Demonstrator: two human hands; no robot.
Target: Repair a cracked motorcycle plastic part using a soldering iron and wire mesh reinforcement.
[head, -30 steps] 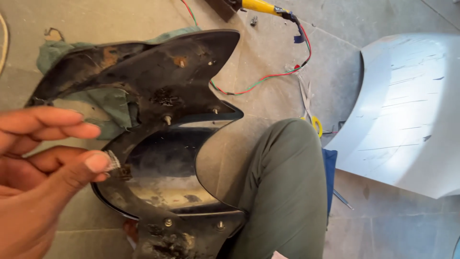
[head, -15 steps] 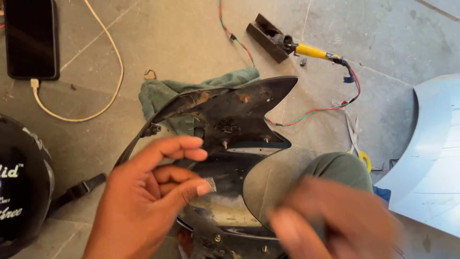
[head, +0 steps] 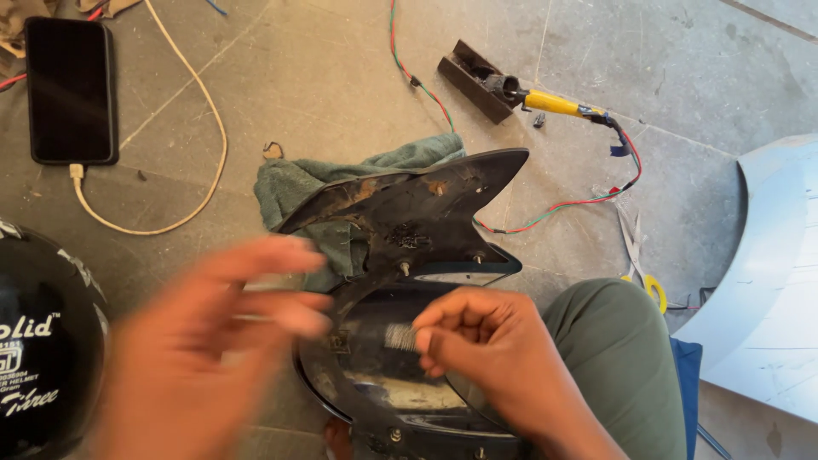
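Observation:
A dirty black plastic fairing panel (head: 409, 226) with bolts lies on the floor over a green cloth (head: 298, 187). My right hand (head: 490, 353) hovers over the panel's lower ring and pinches a small ribbed metal part (head: 400, 336) between thumb and fingertips. My left hand (head: 213, 341) is blurred with motion to the left of the panel, its fingers spread and nothing visible in them. It sits close to the metal part without touching it.
A black phone (head: 72, 89) on a white cable lies at the top left, with a black helmet (head: 43, 349) at the left edge. A yellow-handled tool (head: 554, 102) with red and green wires, scissors (head: 643, 273) and a white body panel (head: 767, 273) lie to the right. My green-trousered knee (head: 622, 358) is at the lower right.
The small metal part was between my left thumb and finger; my right hand has come in and now pinches it. My left hand has opened and is moving away to the left.

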